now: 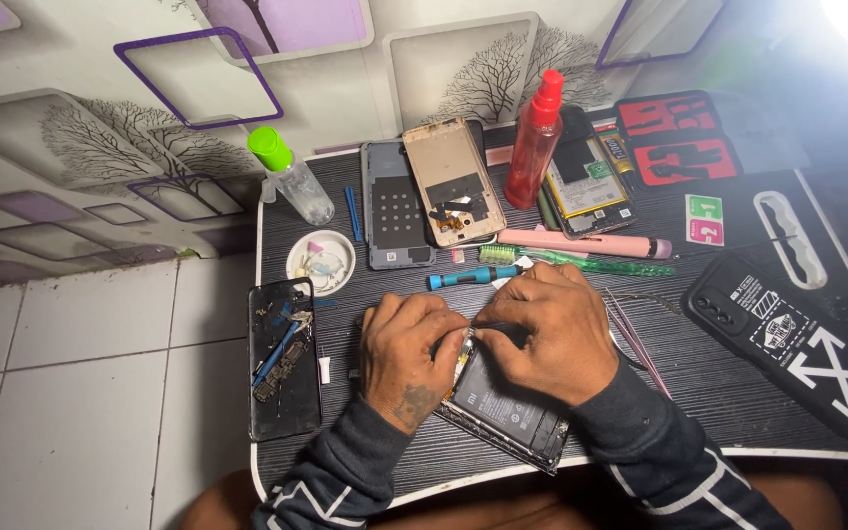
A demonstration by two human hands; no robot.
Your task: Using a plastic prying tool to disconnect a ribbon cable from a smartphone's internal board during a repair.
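Opened phone [503, 412] | hands [488, 344] cover top | tool perhaps hidden

red spray bottle [534, 137], green-capped clear bottle [290, 175], gold phone cover [453, 182], black striped table [709, 373]

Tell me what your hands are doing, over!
Left hand and right hand both pressed on the opened phone. Tweezers beside the right hand. Nothing blocking.
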